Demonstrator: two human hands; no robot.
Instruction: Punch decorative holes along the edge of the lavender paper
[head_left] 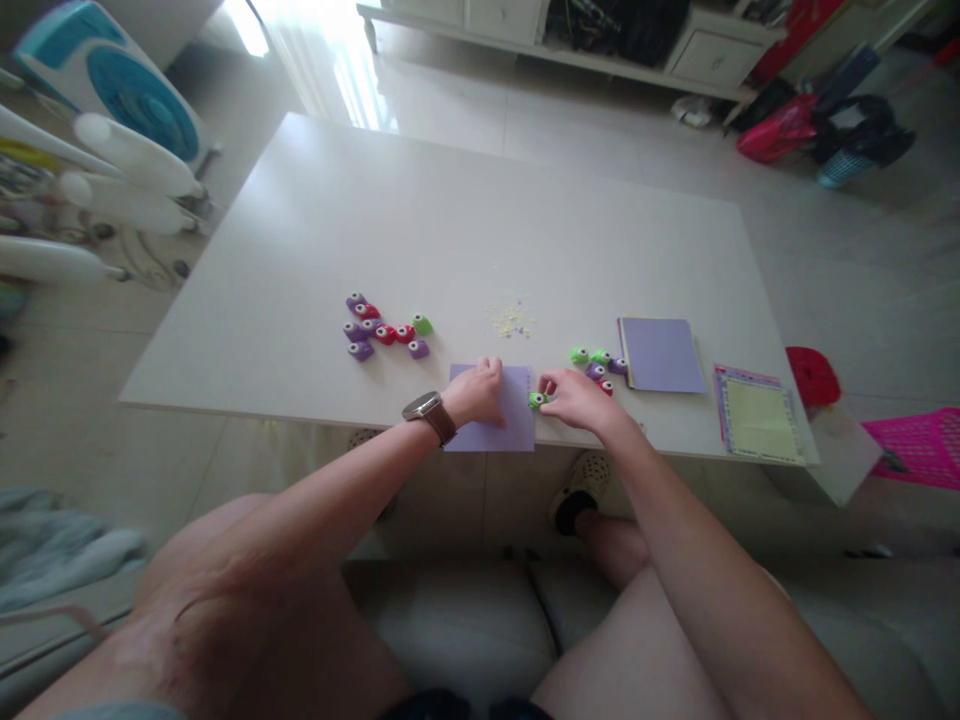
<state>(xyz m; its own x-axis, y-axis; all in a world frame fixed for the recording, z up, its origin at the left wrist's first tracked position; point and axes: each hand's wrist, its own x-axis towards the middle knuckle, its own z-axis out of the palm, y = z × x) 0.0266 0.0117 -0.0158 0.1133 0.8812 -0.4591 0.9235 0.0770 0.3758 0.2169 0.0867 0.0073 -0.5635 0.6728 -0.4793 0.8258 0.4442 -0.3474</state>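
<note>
Green punch (536, 400) is pinched in the right hand (577, 398) grip at the purple sheet (517, 425) edge; the sheet is pressed flat under the left hand (476, 393).

The left hand (478, 392) hides part of the purple sheet (501, 425) — the green punch (537, 400) sits half-hidden under right-hand fingers (555, 385), its details too small to tell.
</note>
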